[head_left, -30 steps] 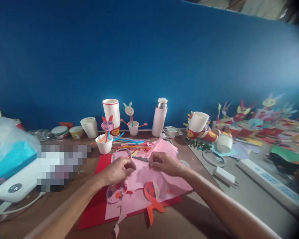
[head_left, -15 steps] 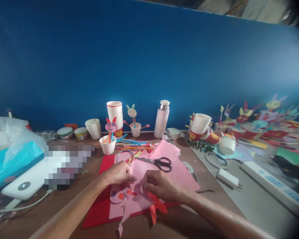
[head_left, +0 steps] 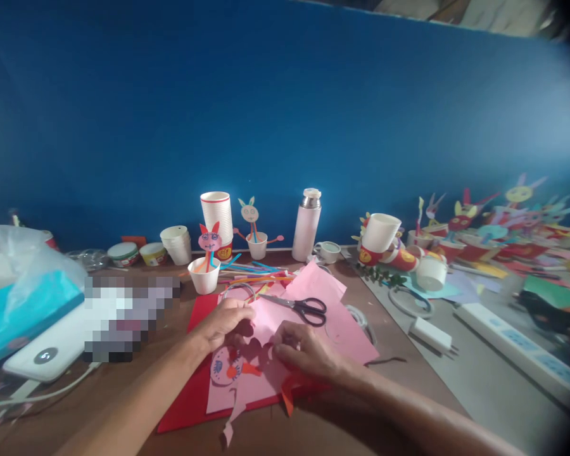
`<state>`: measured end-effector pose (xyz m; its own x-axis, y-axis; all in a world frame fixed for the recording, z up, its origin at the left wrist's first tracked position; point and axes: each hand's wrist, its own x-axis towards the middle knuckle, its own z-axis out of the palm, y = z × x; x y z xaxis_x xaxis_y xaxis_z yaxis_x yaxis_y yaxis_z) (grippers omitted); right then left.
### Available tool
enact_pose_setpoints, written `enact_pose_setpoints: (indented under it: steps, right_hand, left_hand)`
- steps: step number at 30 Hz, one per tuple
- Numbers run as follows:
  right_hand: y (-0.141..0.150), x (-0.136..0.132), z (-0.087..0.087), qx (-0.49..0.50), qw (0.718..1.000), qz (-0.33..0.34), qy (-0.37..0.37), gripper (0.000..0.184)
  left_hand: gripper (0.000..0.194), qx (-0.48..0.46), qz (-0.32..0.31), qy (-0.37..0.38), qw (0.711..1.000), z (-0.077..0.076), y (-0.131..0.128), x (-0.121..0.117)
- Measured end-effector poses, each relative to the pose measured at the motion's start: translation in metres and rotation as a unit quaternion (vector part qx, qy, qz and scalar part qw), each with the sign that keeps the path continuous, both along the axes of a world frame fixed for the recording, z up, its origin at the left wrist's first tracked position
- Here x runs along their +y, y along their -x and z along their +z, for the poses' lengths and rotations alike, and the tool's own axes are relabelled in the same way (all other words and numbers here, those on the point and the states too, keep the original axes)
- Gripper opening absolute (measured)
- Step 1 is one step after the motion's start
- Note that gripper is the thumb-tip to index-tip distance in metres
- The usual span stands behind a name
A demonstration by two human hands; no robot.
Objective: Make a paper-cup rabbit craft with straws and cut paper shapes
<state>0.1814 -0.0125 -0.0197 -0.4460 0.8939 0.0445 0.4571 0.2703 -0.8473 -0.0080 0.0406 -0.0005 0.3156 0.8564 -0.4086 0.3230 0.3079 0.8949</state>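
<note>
My left hand is held above the pink paper, fingers curled into a pinch. Facing it, my right hand is closed too, thumb against forefinger. What either pinches is too small or shaded to make out. Below my left hand lies a round pink paper face with blue-drawn eyes and orange marks. An orange paper piece pokes out under my right hand. Just beyond the hands rest black-handled scissors and a roll of tape. Red sheets lie beneath the pink paper.
Behind stand a white cup with a pink paper figure, stacked paper cups, another figure cup and a flask. A power strip and charger lie right; a white power bank lies left.
My left hand has risen slightly and its fingers have drawn back from the right hand. The right hand stays nearly in place. The orange paper beneath it shows less.
</note>
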Motion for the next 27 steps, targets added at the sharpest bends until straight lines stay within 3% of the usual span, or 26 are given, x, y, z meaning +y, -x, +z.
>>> enact_pose_setpoints:
  steps: [5,13,19,27]
  right_hand:
    - [-0.003,0.008,-0.009,0.099,0.992,-0.044,0.062,0.009]
    - [-0.003,0.020,-0.008,0.194,0.974,-0.072,0.088,0.008]
    - [0.005,0.023,0.004,0.161,0.983,-0.061,0.057,0.007]
    - [0.008,0.026,0.011,0.095,0.993,-0.074,0.017,0.011]
  left_hand:
    - [0.037,-0.040,0.020,0.070,0.997,0.000,-0.003,-0.006]
    - [0.025,-0.024,-0.092,0.070,0.993,-0.001,0.006,-0.004]
    - [0.023,-0.119,-0.101,0.036,0.987,0.009,0.006,-0.002]
    - [0.026,-0.097,-0.091,-0.011,0.991,0.017,-0.001,-0.008]
